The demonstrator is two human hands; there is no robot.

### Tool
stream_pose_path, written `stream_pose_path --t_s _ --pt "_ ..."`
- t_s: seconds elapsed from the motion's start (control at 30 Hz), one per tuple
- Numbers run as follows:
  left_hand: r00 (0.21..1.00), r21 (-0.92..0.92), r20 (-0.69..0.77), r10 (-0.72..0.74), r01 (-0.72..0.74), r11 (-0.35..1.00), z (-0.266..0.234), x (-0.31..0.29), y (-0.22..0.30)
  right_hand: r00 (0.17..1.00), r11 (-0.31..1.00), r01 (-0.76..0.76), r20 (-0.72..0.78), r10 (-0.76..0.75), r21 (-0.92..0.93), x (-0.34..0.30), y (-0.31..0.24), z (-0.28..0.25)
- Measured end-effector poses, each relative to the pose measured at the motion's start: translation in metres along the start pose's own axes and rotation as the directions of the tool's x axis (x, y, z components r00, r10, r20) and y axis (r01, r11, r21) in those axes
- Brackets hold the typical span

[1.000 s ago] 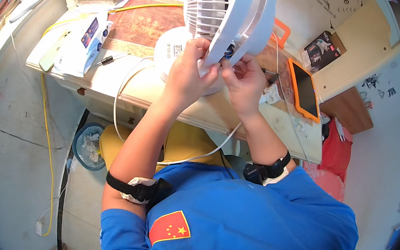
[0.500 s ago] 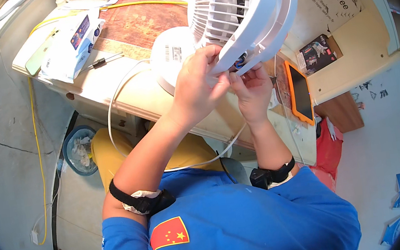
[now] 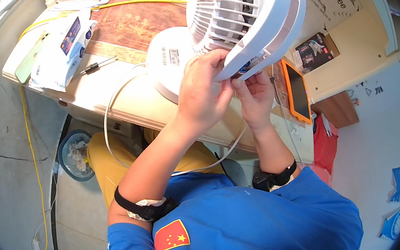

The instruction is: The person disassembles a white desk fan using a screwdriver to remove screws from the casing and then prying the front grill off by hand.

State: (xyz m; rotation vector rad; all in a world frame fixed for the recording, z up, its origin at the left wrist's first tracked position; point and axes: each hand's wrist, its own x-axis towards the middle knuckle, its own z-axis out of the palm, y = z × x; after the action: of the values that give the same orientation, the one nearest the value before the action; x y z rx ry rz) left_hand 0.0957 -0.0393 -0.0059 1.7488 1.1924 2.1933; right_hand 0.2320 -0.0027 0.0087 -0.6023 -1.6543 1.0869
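A white fan [image 3: 272, 17] is tilted over on the table, its slatted grille facing up and left and its round base [image 3: 158, 67] lying to the left with a printed label. At the fan's lower end a narrow gap shows between two curved white shells, with small blue and dark wires [image 3: 244, 67] inside. My left hand [image 3: 201, 94] grips the shell edge left of that gap, thumb and fingers closed on it. Closed against the edge right of the gap are the fingertips of my right hand [image 3: 259, 99]. Part of the gap is hidden behind my fingers.
On the table lie a screwdriver [image 3: 94, 67], a white packet [image 3: 61, 57], a green phone [image 3: 32, 58] and an orange-framed tablet [image 3: 297, 92]. A white cord [image 3: 106, 119] loops over my lap. A bin [image 3: 75, 156] stands on the floor at left; a shelf panel rises at right.
The view has shifted slightly, and the fan's head appears tipped a little further right. Both hands stay at the same gap, with only small finger movement.
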Motion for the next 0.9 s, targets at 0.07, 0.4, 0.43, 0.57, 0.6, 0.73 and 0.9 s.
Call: stream_pose_path --t_s 0.07,0.4,0.43,0.57,0.6,0.73,0.9 --pt "0.999 -0.027 -0.021 -0.043 0.043 0.999 0.001 -0.001 0.001 1.000 1.000 0.000 0.008 0.000 0.006 0.000 0.000 -0.001" --pt "0.996 -0.040 -0.081 -0.045 0.042 0.998 0.007 -0.001 0.000 0.991 0.967 0.132 0.042 -0.125 -0.217 0.002 0.001 0.002" --pt "0.993 -0.067 -0.109 -0.048 0.041 0.997 0.010 0.000 0.000 0.988 0.945 0.151 0.057 -0.141 -0.289 0.002 0.001 0.002" --pt "0.984 -0.091 -0.172 -0.054 0.039 0.995 0.014 0.001 0.003 0.990 0.917 0.142 0.044 -0.135 -0.374 0.001 0.008 -0.002" --pt "0.983 -0.094 -0.173 -0.057 0.041 0.995 0.014 0.002 0.004 0.983 0.912 0.179 0.037 -0.177 -0.370 0.000 0.015 -0.006" --pt "0.982 -0.077 -0.184 -0.044 0.030 0.997 0.014 0.003 0.005 0.974 0.885 0.219 0.045 -0.221 -0.411 -0.001 0.021 -0.012" --pt "0.978 -0.064 -0.205 -0.039 0.026 0.998 0.016 0.003 0.004 0.957 0.849 0.253 -0.009 -0.290 -0.463 0.005 0.012 0.005"
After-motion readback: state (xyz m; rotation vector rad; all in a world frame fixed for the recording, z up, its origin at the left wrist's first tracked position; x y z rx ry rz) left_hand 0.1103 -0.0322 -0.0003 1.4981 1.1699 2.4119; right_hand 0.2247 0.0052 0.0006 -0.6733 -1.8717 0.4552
